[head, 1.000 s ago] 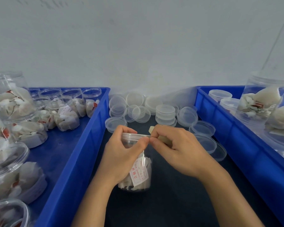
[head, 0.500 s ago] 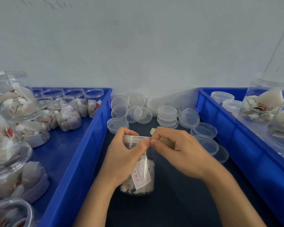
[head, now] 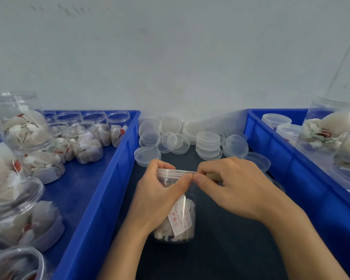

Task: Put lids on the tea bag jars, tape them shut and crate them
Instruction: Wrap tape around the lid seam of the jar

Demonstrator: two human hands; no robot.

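Note:
A clear plastic jar [head: 178,223] of white tea bags with a red-and-white label stands on the dark table [head: 220,249] between two blue crates. A clear lid [head: 171,172] sits on its top. My left hand [head: 160,197] grips the jar near its top, thumb pressed at the lid's rim. My right hand [head: 232,184] pinches a clear strip of tape at the rim, just right of my left thumb, and holds a tan tape roll [head: 212,176] that is mostly hidden under its fingers.
Loose and stacked clear lids [head: 208,142] lie at the back of the table. The left blue crate [head: 101,188] holds several open jars of tea bags [head: 85,146]. The right blue crate [head: 287,164] holds lidded jars [head: 329,130].
The camera has tilted, so the scene sits slightly lower. My hands stay at the jar's rim; my right hand's fingertips have closed in against my left thumb.

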